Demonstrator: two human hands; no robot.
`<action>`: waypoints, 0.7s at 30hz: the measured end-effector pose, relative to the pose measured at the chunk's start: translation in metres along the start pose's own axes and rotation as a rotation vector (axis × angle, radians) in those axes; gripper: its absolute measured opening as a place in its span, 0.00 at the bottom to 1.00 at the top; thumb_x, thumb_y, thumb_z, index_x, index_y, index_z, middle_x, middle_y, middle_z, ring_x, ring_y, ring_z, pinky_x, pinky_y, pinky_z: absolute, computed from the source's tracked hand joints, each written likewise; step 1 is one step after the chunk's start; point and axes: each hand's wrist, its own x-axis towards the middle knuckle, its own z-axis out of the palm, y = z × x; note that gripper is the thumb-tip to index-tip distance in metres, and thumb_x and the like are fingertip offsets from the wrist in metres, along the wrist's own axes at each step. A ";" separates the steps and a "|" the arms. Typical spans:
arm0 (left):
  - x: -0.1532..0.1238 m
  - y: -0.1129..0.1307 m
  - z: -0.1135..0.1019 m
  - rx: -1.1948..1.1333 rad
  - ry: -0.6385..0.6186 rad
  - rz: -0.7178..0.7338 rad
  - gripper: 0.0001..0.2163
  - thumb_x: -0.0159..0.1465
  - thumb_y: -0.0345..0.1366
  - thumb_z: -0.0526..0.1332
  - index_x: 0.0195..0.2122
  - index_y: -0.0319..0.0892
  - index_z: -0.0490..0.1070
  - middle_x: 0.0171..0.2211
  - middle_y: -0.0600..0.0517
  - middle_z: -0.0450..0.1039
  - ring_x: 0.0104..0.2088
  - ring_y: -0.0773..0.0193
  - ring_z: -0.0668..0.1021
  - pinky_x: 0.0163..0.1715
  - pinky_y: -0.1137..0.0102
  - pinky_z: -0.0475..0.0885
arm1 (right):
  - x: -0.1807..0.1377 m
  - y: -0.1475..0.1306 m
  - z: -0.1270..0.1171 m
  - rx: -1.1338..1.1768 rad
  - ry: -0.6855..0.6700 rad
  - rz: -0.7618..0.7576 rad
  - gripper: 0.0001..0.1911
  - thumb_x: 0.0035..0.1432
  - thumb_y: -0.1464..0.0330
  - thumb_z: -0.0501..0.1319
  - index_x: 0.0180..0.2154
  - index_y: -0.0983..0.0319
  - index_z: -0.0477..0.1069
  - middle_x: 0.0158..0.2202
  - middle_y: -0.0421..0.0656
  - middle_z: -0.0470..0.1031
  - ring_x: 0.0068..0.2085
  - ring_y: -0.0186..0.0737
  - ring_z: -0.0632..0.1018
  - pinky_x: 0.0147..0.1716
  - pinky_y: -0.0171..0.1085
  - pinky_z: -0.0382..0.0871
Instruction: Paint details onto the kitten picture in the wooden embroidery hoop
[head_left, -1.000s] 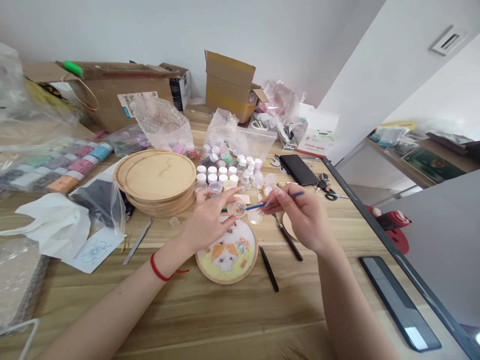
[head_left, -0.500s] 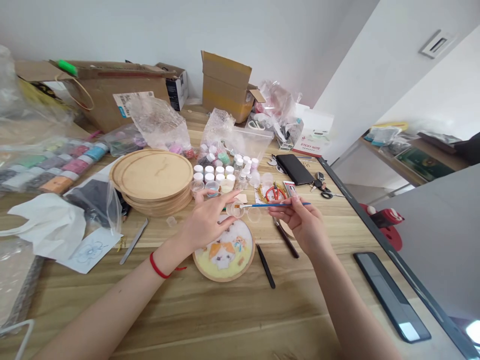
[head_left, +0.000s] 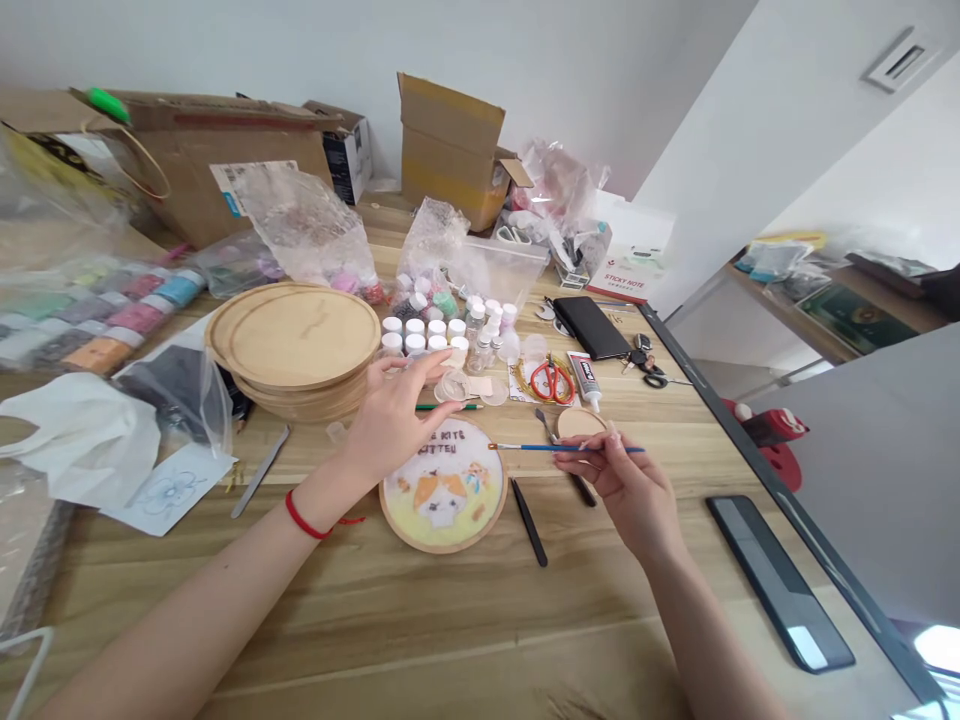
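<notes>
Wood-grain tabletop [head_left: 450, 640], cluttered, against a white wall [head_left: 315, 40]; wall plate [head_left: 900, 60] high to the right, low shelf [head_left: 825, 315] with bags well off to the right. Landmark: round kitten picture [head_left: 442, 490], flat on the table between the forearms.

Hands: two. Left hand [head_left: 397, 420], red band [head_left: 306, 518] at the wrist, is over the picture's far left edge, thumb and fingers spread; small clear dishes [head_left: 452, 387] near the fingertips, contact can't be told. Right hand [head_left: 630, 485], right of the picture, pinches one blue paintbrush [head_left: 536, 448] held level, bristles above the picture's right edge.

Counts:
- White-capped jars [head_left: 415, 344]: eight in two rows of four, beyond the picture; more behind, uncountable.
- Tweezers: two. Silver pair [head_left: 260, 470] left of the picture, black pair [head_left: 529, 522] just right.
- Stack of wooden boards [head_left: 296, 335]: one, beyond and left; layers unclear.
- Red-handled pliers [head_left: 553, 381]: one, beyond and right, glue tube [head_left: 585, 377] beside them.
- Black wallet [head_left: 591, 327]: one, farther beyond and right.
- Phone [head_left: 780, 582]: one, well right.
- Open brown cartons [head_left: 450, 170]: two, far beyond, by the wall.
- Drawing sheet [head_left: 166, 493]: one, well left.
</notes>
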 end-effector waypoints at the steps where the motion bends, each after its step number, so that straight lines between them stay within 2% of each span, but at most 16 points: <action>1: 0.000 0.001 0.000 -0.001 0.004 -0.008 0.27 0.64 0.41 0.68 0.62 0.47 0.62 0.47 0.50 0.82 0.53 0.54 0.80 0.57 0.57 0.68 | 0.000 0.004 0.000 -0.006 0.000 0.011 0.16 0.59 0.55 0.69 0.31 0.62 0.79 0.37 0.49 0.86 0.36 0.45 0.87 0.41 0.41 0.84; 5: 0.000 0.002 -0.001 -0.010 0.002 -0.025 0.27 0.64 0.41 0.69 0.63 0.47 0.62 0.46 0.50 0.83 0.55 0.53 0.78 0.58 0.56 0.69 | 0.000 0.016 0.001 -0.020 0.003 0.039 0.16 0.60 0.54 0.68 0.35 0.61 0.79 0.37 0.49 0.86 0.37 0.46 0.87 0.42 0.45 0.84; 14: 0.001 0.001 0.000 -0.036 -0.004 -0.003 0.27 0.65 0.38 0.68 0.63 0.46 0.61 0.49 0.49 0.82 0.56 0.54 0.78 0.60 0.55 0.69 | -0.002 0.021 -0.003 0.007 -0.028 0.051 0.13 0.61 0.57 0.68 0.37 0.60 0.80 0.39 0.47 0.86 0.39 0.44 0.86 0.44 0.41 0.82; 21: 0.001 0.000 0.001 -0.039 -0.015 0.039 0.28 0.65 0.38 0.68 0.63 0.46 0.60 0.49 0.50 0.82 0.56 0.55 0.79 0.62 0.55 0.67 | -0.004 0.025 0.000 0.033 -0.054 0.064 0.10 0.61 0.58 0.69 0.39 0.58 0.80 0.41 0.45 0.86 0.41 0.46 0.86 0.46 0.44 0.82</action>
